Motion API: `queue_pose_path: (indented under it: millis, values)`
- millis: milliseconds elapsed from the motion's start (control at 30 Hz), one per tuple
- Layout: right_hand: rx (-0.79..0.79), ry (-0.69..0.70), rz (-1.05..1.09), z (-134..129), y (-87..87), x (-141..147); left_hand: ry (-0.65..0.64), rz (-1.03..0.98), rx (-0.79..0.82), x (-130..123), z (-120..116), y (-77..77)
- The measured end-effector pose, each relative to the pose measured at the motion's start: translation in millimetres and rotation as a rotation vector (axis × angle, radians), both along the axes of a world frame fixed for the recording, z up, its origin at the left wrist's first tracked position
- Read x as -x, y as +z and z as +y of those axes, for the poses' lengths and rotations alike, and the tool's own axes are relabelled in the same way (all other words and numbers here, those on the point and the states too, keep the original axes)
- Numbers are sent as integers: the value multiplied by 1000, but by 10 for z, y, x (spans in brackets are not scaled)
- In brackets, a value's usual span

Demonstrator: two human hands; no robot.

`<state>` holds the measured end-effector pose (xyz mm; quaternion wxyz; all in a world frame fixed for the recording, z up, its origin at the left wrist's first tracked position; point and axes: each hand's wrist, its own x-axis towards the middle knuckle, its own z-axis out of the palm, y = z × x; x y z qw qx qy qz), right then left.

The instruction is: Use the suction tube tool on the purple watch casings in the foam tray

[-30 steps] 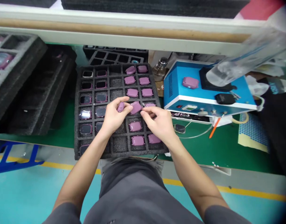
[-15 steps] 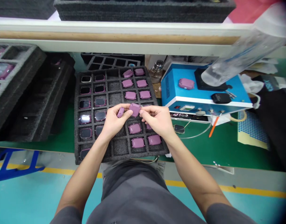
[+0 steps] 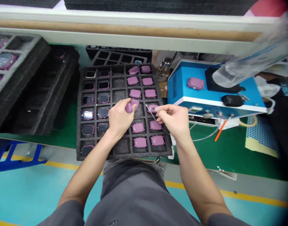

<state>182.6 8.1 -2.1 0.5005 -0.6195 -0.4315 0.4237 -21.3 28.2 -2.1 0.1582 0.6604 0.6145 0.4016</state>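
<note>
The left hand (image 3: pixel 120 118) pinches two purple watch housings (image 3: pixel 135 103) above the foam tray (image 3: pixel 121 147), while the right hand's (image 3: pixel 175 121) fingers nearly close beside a thin, pale tube (image 3: pixel 152 115).

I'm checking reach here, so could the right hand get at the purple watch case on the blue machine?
Probably yes: the purple watch case sits uncovered atop the blue machine, near the right hand, though its grip holds a thin tool.

Mounted on the head, facing forward and steeply down from above the chest, looking at the foam tray (image 3: pixel 121 147) within arm's reach.
</note>
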Motion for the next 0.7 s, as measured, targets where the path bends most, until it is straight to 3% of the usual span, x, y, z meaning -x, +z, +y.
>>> queue_pose_path:
  millis: [100, 200, 267, 433, 700]
  values:
    - [-53, 63, -22, -118, 107, 77, 14, -266, 4, 33, -83, 91]
    - [-128, 129, -63, -228, 242, 226, -122, -713, 198, 28, -158, 146]
    - [-171, 161, -100, -278, 313, 328, -195, -888, 290, -2, -206, 160]
    - [-245, 213, -187, -309, 353, 472, -215, -871, 263, -77, -323, 181]
    - [-310, 210, -350, -302, 319, 473, -230, -658, 187, -65, -422, 138]
